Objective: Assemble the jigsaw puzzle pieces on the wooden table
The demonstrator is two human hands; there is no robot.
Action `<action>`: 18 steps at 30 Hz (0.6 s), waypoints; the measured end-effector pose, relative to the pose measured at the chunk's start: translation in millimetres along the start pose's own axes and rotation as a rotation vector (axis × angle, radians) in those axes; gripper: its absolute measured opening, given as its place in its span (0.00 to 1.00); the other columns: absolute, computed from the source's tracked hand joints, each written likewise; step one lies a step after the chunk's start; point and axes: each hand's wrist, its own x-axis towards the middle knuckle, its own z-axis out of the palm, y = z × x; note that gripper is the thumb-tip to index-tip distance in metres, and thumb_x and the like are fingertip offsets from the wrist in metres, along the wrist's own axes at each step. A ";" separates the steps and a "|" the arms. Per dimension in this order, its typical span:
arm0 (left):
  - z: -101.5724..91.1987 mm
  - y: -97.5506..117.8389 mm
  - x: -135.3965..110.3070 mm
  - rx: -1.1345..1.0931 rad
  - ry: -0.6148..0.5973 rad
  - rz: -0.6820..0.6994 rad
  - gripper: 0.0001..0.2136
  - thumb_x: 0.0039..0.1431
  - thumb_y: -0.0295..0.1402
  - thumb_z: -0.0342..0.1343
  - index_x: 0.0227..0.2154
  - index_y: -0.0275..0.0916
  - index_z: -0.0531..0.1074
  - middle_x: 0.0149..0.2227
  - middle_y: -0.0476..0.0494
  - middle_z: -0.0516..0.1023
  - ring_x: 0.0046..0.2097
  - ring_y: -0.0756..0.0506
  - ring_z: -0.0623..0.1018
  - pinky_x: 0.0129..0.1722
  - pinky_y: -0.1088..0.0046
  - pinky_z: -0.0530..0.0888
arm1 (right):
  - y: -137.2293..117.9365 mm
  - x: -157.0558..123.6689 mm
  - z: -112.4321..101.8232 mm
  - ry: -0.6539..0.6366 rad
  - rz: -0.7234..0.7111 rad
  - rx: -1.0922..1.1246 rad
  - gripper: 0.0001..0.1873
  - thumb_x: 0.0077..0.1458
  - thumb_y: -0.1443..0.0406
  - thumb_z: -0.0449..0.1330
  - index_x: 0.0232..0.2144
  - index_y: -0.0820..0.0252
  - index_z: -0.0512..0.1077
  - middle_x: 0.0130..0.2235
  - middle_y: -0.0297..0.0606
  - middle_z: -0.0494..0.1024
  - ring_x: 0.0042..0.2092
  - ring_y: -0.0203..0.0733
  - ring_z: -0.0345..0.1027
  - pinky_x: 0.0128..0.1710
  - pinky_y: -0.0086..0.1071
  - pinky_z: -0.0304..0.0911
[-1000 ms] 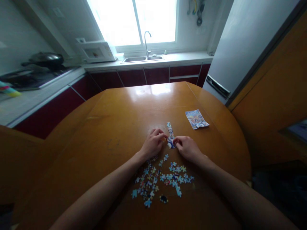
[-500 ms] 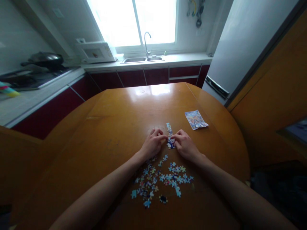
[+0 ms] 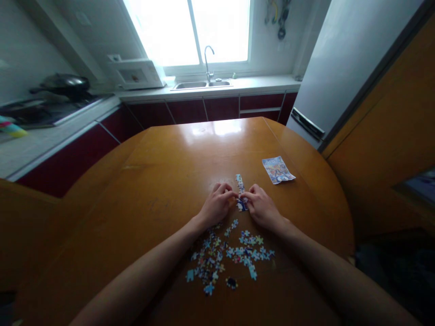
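Note:
A narrow strip of joined jigsaw puzzle pieces point(image 3: 240, 182) lies on the wooden table, its lower end wider and dark blue and white. My left hand point(image 3: 218, 204) is closed at the strip's left edge, thumb and forefinger together against it. From the right, my right hand point(image 3: 261, 207) has its curled fingertips on the strip's lower part, covering some of it. Any single piece under the fingertips is too small to make out. Closer to me lie many loose jigsaw pieces point(image 3: 208, 262), with another spread of mostly light blue pieces point(image 3: 247, 258) to their right.
A creased printed picture sheet point(image 3: 277, 170) rests on the table point(image 3: 170, 163) at right. Beyond the table's far edge are a counter with a sink point(image 3: 190, 85), a microwave-like white box point(image 3: 137, 74), a covered wok point(image 3: 66, 83) on the stove and a fridge point(image 3: 343, 59).
My right hand's fingertips have shifted slightly left, over the strip and closer to my left fingers. My left hand and the loose pieces stay in place.

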 end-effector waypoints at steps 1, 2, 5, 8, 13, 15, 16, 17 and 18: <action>0.1 0.0 0.0 0.005 -0.001 0.004 0.15 0.59 0.18 0.51 0.39 0.42 0.78 0.41 0.43 0.71 0.46 0.43 0.66 0.48 0.62 0.72 | -0.3 0.0 -0.5 -0.003 0.003 -0.001 0.14 0.64 0.67 0.53 0.45 0.53 0.77 0.42 0.40 0.68 0.44 0.42 0.63 0.45 0.32 0.59; 0.3 -0.3 0.0 0.011 -0.003 0.006 0.15 0.60 0.19 0.51 0.39 0.43 0.79 0.41 0.43 0.71 0.45 0.43 0.66 0.48 0.62 0.72 | -0.7 0.0 -1.0 -0.007 0.006 -0.002 0.14 0.64 0.67 0.53 0.45 0.53 0.77 0.42 0.40 0.68 0.44 0.42 0.63 0.45 0.32 0.59; 1.3 -2.0 -0.3 0.025 -0.007 0.003 0.15 0.60 0.19 0.51 0.38 0.44 0.79 0.41 0.43 0.71 0.45 0.43 0.66 0.48 0.62 0.72 | -1.3 0.0 -2.3 -0.015 0.012 0.000 0.14 0.64 0.68 0.53 0.46 0.53 0.77 0.42 0.40 0.69 0.44 0.42 0.64 0.45 0.32 0.59; 2.2 -3.7 -0.6 0.028 -0.004 0.006 0.16 0.59 0.18 0.50 0.39 0.44 0.79 0.41 0.43 0.71 0.45 0.43 0.66 0.48 0.62 0.72 | -0.7 0.6 -1.4 -0.015 0.009 0.012 0.15 0.63 0.69 0.53 0.46 0.53 0.77 0.42 0.40 0.69 0.44 0.42 0.64 0.46 0.32 0.60; 3.4 -4.9 -1.1 0.025 -0.018 -0.006 0.17 0.59 0.18 0.50 0.40 0.45 0.78 0.42 0.43 0.71 0.46 0.43 0.66 0.49 0.61 0.72 | 1.3 3.3 3.9 0.027 0.048 0.097 0.16 0.62 0.70 0.53 0.47 0.55 0.76 0.43 0.40 0.69 0.45 0.41 0.65 0.47 0.31 0.61; 3.3 -4.5 -1.1 0.014 -0.024 -0.014 0.16 0.60 0.19 0.50 0.40 0.44 0.78 0.42 0.43 0.71 0.46 0.43 0.66 0.50 0.61 0.72 | 1.3 3.7 4.8 0.042 0.065 0.120 0.16 0.61 0.71 0.53 0.47 0.56 0.76 0.44 0.40 0.69 0.45 0.40 0.66 0.47 0.31 0.61; 2.9 -4.0 -1.0 0.004 -0.026 -0.017 0.16 0.59 0.19 0.49 0.40 0.44 0.77 0.42 0.43 0.71 0.47 0.43 0.66 0.50 0.61 0.71 | 1.0 3.7 4.9 0.044 0.069 0.124 0.16 0.61 0.71 0.53 0.47 0.56 0.76 0.44 0.40 0.69 0.45 0.41 0.66 0.47 0.32 0.61; 2.3 -3.4 -0.9 -0.008 -0.025 -0.022 0.17 0.58 0.18 0.49 0.41 0.44 0.77 0.42 0.43 0.71 0.47 0.43 0.67 0.51 0.61 0.71 | 0.7 3.6 4.7 0.046 0.073 0.124 0.16 0.61 0.71 0.53 0.47 0.56 0.76 0.44 0.40 0.69 0.44 0.41 0.66 0.47 0.32 0.61; 1.5 -2.9 -0.8 -0.023 -0.020 -0.030 0.18 0.56 0.16 0.48 0.41 0.43 0.76 0.42 0.44 0.71 0.48 0.43 0.67 0.51 0.61 0.71 | 0.4 3.4 4.4 0.049 0.077 0.123 0.16 0.61 0.71 0.53 0.46 0.56 0.76 0.43 0.40 0.69 0.44 0.41 0.67 0.46 0.32 0.61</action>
